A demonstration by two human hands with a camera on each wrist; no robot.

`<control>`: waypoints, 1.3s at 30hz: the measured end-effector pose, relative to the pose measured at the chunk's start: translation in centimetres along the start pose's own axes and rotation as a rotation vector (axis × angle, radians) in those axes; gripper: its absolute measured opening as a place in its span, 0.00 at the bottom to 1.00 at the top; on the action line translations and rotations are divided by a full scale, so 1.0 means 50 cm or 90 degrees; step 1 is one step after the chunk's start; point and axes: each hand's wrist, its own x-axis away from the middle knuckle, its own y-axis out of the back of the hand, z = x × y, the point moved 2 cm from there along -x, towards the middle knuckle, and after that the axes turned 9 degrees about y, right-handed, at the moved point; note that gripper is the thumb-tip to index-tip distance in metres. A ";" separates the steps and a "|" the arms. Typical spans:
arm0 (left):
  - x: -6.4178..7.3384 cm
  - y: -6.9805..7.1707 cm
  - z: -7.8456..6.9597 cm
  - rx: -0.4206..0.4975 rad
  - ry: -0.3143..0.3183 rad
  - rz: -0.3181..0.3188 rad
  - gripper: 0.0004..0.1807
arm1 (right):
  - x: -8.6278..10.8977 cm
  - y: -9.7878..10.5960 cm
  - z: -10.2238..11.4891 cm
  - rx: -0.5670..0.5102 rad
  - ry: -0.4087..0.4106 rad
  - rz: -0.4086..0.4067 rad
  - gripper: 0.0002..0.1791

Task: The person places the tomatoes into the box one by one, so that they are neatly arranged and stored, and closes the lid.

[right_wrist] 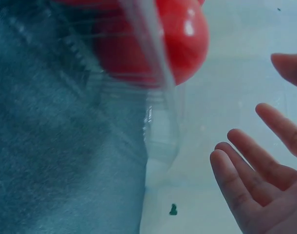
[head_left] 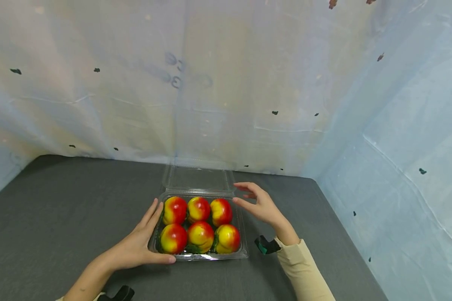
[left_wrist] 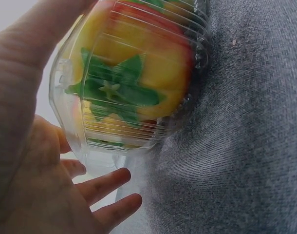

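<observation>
A clear plastic clamshell box (head_left: 211, 257) sits on the table with its transparent lid (head_left: 197, 179) folded back, away from the person. In it lie two rows of shiny red-and-yellow fruits (head_left: 200, 236); the left wrist view shows a green star-shaped leafy top (left_wrist: 114, 90) on one. My left hand (head_left: 133, 246) lies along the box's left side, fingers extended and thumb at the front left corner. To the right of the box, my right hand (head_left: 261, 205) hovers by the lid hinge, fingers spread and holding nothing.
Dark grey cloth covers the table (head_left: 79, 200). Pale plastic sheeting (head_left: 226, 83) hangs behind it, and more sheeting (head_left: 410, 146) stands along the right side. Black straps (head_left: 267, 245) are at both wrists.
</observation>
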 end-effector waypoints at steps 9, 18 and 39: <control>0.000 0.000 0.001 -0.002 -0.001 0.000 0.70 | 0.002 0.002 -0.030 -0.004 -0.036 -0.016 0.27; 0.000 0.000 0.003 -0.004 0.001 0.002 0.69 | -0.006 -0.016 -0.085 -0.102 -0.144 -0.031 0.30; 0.004 0.002 0.004 -0.003 0.003 -0.002 0.69 | -0.035 -0.063 -0.129 -0.252 -0.269 -0.091 0.32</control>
